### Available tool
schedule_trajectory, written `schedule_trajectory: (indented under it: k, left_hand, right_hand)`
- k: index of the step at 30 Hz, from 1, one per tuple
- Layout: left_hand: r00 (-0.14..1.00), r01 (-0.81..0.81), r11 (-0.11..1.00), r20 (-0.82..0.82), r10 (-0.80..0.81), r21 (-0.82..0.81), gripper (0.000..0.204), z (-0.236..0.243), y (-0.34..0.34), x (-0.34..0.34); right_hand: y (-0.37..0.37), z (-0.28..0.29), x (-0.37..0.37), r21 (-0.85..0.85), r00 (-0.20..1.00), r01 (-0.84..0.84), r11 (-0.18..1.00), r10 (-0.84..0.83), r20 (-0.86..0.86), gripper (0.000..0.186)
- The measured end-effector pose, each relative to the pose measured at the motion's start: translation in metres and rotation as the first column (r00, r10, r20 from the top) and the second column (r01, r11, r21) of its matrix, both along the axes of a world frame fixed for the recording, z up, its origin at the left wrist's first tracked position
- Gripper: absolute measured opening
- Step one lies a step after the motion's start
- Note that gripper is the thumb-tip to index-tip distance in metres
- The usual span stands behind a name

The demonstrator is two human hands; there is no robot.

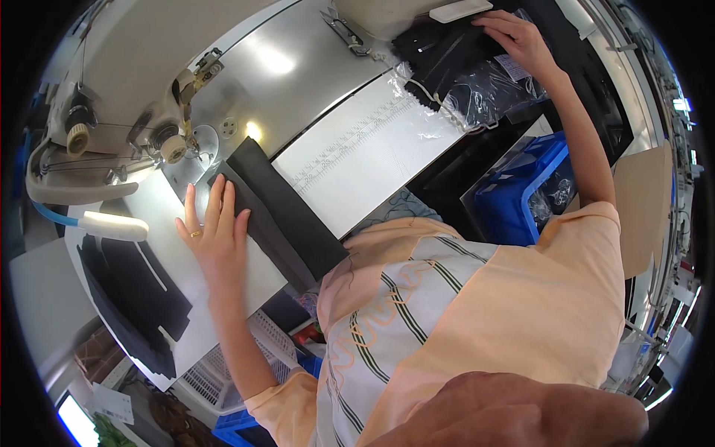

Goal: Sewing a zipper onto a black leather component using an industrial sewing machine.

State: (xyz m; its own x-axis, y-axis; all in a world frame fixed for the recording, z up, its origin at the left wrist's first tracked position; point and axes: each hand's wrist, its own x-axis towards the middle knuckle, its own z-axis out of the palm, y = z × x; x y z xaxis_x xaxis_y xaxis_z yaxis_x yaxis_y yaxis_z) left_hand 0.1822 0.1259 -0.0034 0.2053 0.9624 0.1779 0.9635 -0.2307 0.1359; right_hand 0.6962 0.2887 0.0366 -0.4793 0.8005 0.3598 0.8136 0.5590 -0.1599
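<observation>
My left hand (216,235) lies flat with fingers spread at the edge of a folded dark fabric piece (290,216), close to the sewing machine's needle area (195,153). The fabric runs from there across the white table edge toward my body. My right hand (520,46) reaches far out to the right, onto a pile of black fabric pieces (439,56). Its fingers are stretched out and touch the pile; I see nothing held in them. Beside the pile is a clear plastic bag (491,93) with dark contents, and a white cord lies across the pieces.
A ruler-marked white board (357,156) spans the table's middle. More black cut pieces (134,290) lie at the left under a lit lamp (112,226). Thread snips (345,33) rest at the back. A blue crate (514,197) and a white basket (216,376) stand below table level.
</observation>
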Motion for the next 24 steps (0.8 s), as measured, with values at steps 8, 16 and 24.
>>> schedule_trajectory:
  k: [8,16,24]
  left_hand:
    - [0.999,0.004,0.997,0.039,-0.007,0.078,0.036,0.000,0.001,0.002]
    - [0.999,-0.012,0.997,0.046,0.009,0.075,0.034,0.000,-0.001,-0.001]
    - [1.000,0.011,0.993,0.017,-0.013,0.118,0.045,-0.003,-0.002,-0.001]
  right_hand:
    - [-0.012,-0.009,0.003,0.078,0.999,0.019,0.997,-0.022,0.041,0.014]
    - [-0.015,0.030,0.017,-0.210,0.922,0.076,0.975,-0.149,-0.357,0.015]
    - [-0.108,0.048,-0.207,-0.375,0.440,-0.843,0.385,0.093,-0.893,0.008]
